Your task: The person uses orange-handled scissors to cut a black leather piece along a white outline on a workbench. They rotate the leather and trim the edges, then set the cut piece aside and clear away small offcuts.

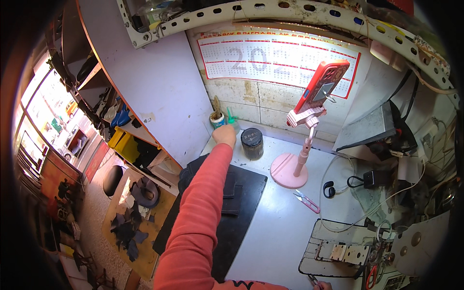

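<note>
My left arm, in a red sleeve, stretches across the table to the wall side. My left hand (pixel 224 136) is curled closed in front of a small labelled jar (pixel 217 121) with a brush standing in it and a clear bottle with a green nozzle (pixel 232 117). Its fingertips are hidden, so what it holds does not show. Just right of it stands a dark-lidded round jar (pixel 252 144). Under the arm, folded black pieces (pixel 232 205) lie on a black mat (pixel 251 205). Cut off by the lower edge, my right hand (pixel 323 286) grips a slim metal tool (pixel 312 279).
A pink stand (pixel 288 173) carries a red-cased phone (pixel 321 87). Pink thread snips (pixel 307 201), a black charger (pixel 376 179) and a looping white cable lie to its right. Sewing machine parts (pixel 338 252) fill the lower right. Dark scraps (pixel 129 232) cover a wooden board at left.
</note>
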Tool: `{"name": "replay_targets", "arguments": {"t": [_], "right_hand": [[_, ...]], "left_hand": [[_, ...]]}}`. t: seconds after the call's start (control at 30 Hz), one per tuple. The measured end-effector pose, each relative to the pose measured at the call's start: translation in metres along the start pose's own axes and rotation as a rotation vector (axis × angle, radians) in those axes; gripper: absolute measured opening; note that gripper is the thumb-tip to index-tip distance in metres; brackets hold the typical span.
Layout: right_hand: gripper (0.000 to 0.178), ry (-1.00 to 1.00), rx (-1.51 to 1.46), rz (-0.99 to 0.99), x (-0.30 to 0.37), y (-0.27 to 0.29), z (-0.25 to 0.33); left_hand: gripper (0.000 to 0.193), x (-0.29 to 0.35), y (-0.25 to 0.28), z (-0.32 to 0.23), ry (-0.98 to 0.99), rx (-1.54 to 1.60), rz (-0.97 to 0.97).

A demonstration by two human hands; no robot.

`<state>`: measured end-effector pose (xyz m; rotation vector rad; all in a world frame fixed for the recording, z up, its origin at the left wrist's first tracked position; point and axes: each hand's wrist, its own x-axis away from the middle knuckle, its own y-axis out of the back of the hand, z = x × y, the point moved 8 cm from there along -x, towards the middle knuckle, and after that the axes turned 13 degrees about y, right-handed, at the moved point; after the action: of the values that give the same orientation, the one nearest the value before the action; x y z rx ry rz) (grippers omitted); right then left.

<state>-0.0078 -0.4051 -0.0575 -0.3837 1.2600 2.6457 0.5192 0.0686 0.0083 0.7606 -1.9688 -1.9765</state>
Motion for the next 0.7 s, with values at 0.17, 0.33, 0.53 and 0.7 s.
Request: {"name": "replay_targets", "arguments": {"t": [0.17,0.33,0.53,0.7], "right_hand": [[0.015,0.022,0.015,0.024,0.0,0.0,0.002],[0.016,0.029,-0.003,0.017,0.001,-0.001,0.0],[0.016,-0.022,0.001,0.053,0.006,-0.005,-0.009],[0.016,0.002,-0.003,0.026,0.006,-0.004,-0.005]], "left_hand": [[0.023,0.019,0.02,-0.002,-0.326,-0.21,0.221],[0.047,0.094,0.053,-0.019,-0.773,0.02,0.885],[0.067,0.122,0.048,-0.047,-0.818,0.222,0.821],[0.062,0.083,0.03,-0.052,-0.646,0.353,0.718]]}}
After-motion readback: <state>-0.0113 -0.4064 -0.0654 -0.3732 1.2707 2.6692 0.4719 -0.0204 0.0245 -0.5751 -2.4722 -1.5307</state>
